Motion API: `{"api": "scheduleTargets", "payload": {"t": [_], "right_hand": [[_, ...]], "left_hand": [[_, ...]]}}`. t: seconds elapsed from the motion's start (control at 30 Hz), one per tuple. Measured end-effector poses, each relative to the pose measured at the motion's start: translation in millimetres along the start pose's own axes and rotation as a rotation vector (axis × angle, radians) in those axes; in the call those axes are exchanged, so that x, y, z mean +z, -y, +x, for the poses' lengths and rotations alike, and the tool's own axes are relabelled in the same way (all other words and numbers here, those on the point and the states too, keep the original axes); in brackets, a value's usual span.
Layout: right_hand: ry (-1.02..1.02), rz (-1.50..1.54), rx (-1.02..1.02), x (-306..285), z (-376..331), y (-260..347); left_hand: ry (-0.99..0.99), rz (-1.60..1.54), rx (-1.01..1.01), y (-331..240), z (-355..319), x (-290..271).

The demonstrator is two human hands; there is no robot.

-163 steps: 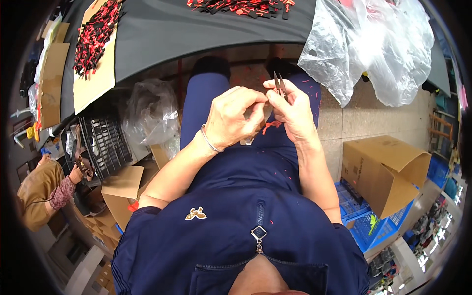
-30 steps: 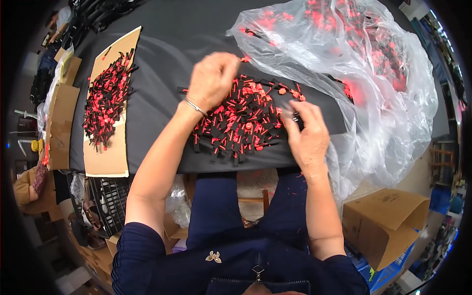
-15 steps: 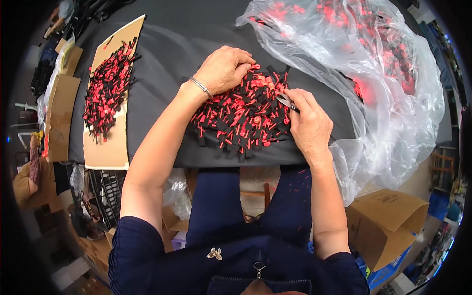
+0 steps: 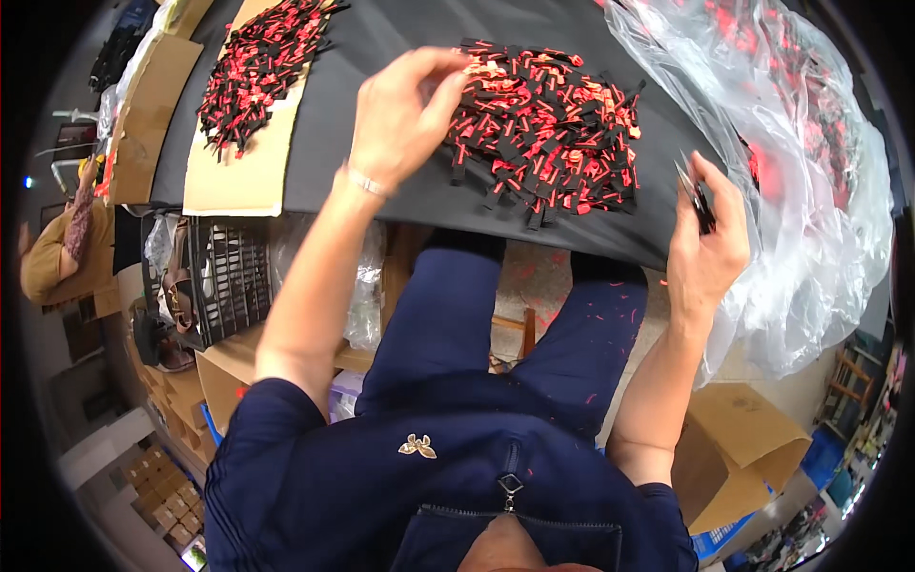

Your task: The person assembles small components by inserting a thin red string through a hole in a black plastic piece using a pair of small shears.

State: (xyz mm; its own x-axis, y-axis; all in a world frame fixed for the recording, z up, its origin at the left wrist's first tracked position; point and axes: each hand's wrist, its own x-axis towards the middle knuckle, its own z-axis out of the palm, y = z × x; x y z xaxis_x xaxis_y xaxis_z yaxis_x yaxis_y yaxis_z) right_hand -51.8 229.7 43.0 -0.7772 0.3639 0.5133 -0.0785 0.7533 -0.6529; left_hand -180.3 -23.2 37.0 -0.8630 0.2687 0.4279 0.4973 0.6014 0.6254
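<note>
A heap of short black strips with red threads or tabs lies on a black-covered table. My left hand is over the heap's left edge, thumb and curved fingers apart, with no piece visible between them. Slightly blurred, its fingertips overlap the heap in view, so touch is unclear. My right hand holds small thread snips, dark-handled with metal blades pointing away from me, to the right of the heap. A second heap of similar strips rests on a cardboard sheet at the left.
A large clear plastic bag with more red and black pieces covers the table's right side. An open cardboard box stands below it. Under the table at left is a black crate. Another person is at far left.
My left hand has drawn back leftward from within the heap to its edge. My right hand, with the snips, has moved away from the heap to the right. The whole view has shifted.
</note>
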Motion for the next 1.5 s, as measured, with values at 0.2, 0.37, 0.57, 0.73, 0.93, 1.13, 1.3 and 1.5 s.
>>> {"api": "scheduleTargets", "payload": {"t": [0.2, 0.37, 0.57, 0.73, 0.93, 1.13, 1.3, 1.5], "right_hand": [[0.105, 0.256, 0.068, 9.7, -34.3, 30.1], [0.203, 0.337, 0.059, 27.4, -52.3, 44.1], [0.250, 0.321, 0.145, 27.9, -63.8, 45.1], [0.158, 0.318, 0.189, 20.4, -68.0, 60.3], [0.113, 0.238, 0.075, 1.1, -85.1, 68.6], [0.045, -0.010, -0.167, -25.4, -95.3, 61.5], [0.041, -0.091, -0.200, -40.2, -105.2, 55.4], [-0.020, -0.043, -0.231, -46.1, -111.2, 48.5]], "left_hand": [[0.052, 0.058, -0.312, -13.3, -66.6, -3.2], [0.082, 0.172, -0.249, -8.6, -69.9, -1.6], [0.054, -0.100, -0.457, -11.6, -75.6, -17.7], [0.199, -1.121, -0.832, -25.0, -93.4, -26.7], [0.342, -1.408, -0.955, -70.5, -124.3, -12.5], [0.415, -1.466, -0.933, -96.4, -135.7, -1.2], [0.455, -1.465, -0.951, -107.1, -142.3, 5.5], [0.468, -1.452, -0.940, -114.1, -144.9, 11.0]]}}
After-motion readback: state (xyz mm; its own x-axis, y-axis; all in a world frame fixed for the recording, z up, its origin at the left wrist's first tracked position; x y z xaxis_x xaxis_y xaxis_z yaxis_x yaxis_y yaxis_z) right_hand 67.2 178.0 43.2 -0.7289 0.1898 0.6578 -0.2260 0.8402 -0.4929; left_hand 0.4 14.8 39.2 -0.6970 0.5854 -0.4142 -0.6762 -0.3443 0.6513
